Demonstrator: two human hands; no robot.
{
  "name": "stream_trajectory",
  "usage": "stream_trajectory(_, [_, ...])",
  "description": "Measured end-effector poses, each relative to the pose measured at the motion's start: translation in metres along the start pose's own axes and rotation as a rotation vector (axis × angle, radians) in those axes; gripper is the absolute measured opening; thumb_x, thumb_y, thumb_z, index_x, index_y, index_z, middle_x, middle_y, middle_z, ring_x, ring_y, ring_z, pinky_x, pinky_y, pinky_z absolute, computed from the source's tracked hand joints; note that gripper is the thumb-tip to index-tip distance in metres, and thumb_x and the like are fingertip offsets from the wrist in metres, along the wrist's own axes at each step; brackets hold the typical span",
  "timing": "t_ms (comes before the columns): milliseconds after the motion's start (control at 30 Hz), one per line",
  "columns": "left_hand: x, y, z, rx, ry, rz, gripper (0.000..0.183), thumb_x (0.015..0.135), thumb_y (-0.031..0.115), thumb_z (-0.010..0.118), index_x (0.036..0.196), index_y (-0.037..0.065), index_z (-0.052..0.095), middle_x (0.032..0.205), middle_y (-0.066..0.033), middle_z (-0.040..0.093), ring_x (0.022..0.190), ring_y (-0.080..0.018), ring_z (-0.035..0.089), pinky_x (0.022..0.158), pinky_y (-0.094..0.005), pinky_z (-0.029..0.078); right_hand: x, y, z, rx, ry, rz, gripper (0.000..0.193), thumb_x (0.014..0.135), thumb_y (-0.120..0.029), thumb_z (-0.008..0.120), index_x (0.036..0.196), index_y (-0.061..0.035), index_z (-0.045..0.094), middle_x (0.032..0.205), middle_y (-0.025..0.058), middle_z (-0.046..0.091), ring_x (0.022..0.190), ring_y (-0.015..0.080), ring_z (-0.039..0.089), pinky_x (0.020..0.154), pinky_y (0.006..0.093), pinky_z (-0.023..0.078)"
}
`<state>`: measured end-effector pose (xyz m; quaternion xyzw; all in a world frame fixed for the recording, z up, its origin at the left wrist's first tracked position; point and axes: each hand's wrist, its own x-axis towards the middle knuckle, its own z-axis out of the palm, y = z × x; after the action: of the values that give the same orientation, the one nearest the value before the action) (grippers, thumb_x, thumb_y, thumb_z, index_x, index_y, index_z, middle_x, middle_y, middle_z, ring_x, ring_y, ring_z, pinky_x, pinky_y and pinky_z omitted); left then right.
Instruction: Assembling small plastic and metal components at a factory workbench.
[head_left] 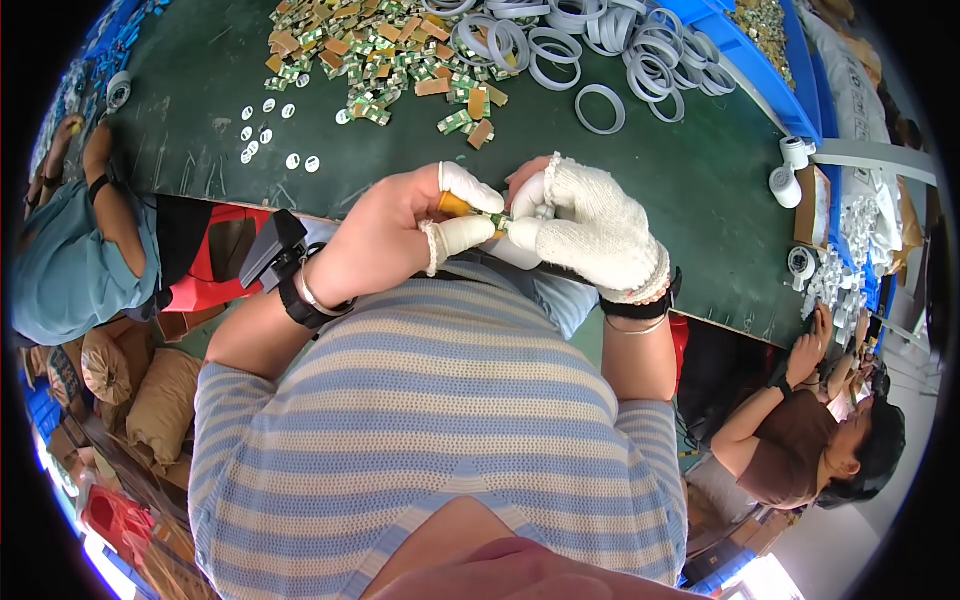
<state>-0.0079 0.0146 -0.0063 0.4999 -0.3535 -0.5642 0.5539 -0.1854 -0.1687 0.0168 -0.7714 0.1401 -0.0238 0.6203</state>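
Observation:
Close to my body, at the table's near edge, a small green circuit board (501,222) is pinched between my two hands. My left hand (392,225) wears white finger covers on thumb and forefinger, with an orange one beside them; its fingertips close on the board's left side. A white knit glove covers most of my right hand (598,225), whose thumb and fingers meet the board's right side. Part of the board is hidden by the fingertips. Just below the right thumb shows a smooth white rounded thing (516,254), mostly covered; I cannot tell what it is.
Beyond my hands lies a heap of green-and-brown circuit boards (385,50), with grey plastic rings (600,108) to its right and small white discs (293,161) to its left. White lamp-like fittings (785,187) stand at the right edge. People sit at both sides.

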Motion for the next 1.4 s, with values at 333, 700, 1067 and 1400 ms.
stream_trajectory(333, [0.002, -0.001, -0.007, 0.048, 0.029, 0.034, 0.021, 0.102, 0.005, 0.067, 0.122, 0.002, 0.065, 0.106, -0.0061, 0.075, 0.096, -0.0088, 0.068, 0.081, -0.0236, 0.055, 0.002, -0.008, 0.008, -0.412, 0.148, -0.284, 0.017, 0.08, -0.013, 0.084, 0.093, -0.007, 0.074, 0.094, 0.0064, 0.071, 0.094, 0.0241, 0.068, 0.082, 0.0355, 0.051])
stream_trajectory(700, [-0.006, 0.019, 0.005, 0.479, 0.077, 0.163, 0.023, 0.094, 0.0, 0.076, 0.116, -0.001, 0.069, 0.106, -0.0093, 0.075, 0.097, -0.0183, 0.074, 0.085, -0.0303, 0.059, 0.001, -0.008, 0.002, -0.507, 0.117, -0.364, 0.014, 0.077, -0.013, 0.085, 0.086, -0.0117, 0.074, 0.089, 0.0035, 0.07, 0.094, 0.0283, 0.069, 0.081, 0.0385, 0.052])
stream_trajectory(1067, [-0.006, 0.01, 0.003, 0.641, 0.14, 0.288, 0.024, 0.092, -0.001, 0.077, 0.115, 0.001, 0.07, 0.105, -0.0098, 0.076, 0.096, -0.0196, 0.075, 0.084, -0.0305, 0.058, 0.006, 0.004, 0.018, -0.396, 0.169, -0.319, 0.015, 0.084, -0.011, 0.079, 0.096, -0.0086, 0.069, 0.098, 0.0106, 0.068, 0.089, 0.0284, 0.066, 0.081, 0.0383, 0.052])
stream_trajectory(1400, [-0.006, -0.001, -0.005, 0.237, 0.104, -0.005, 0.028, 0.098, -0.001, 0.071, 0.125, 0.002, 0.065, 0.115, -0.0059, 0.07, 0.106, -0.015, 0.07, 0.09, -0.0298, 0.057, 0.002, 0.008, 0.021, -0.278, 0.148, -0.242, 0.012, 0.091, -0.008, 0.071, 0.102, -0.0045, 0.066, 0.104, 0.0135, 0.066, 0.093, 0.0299, 0.065, 0.083, 0.0392, 0.051])
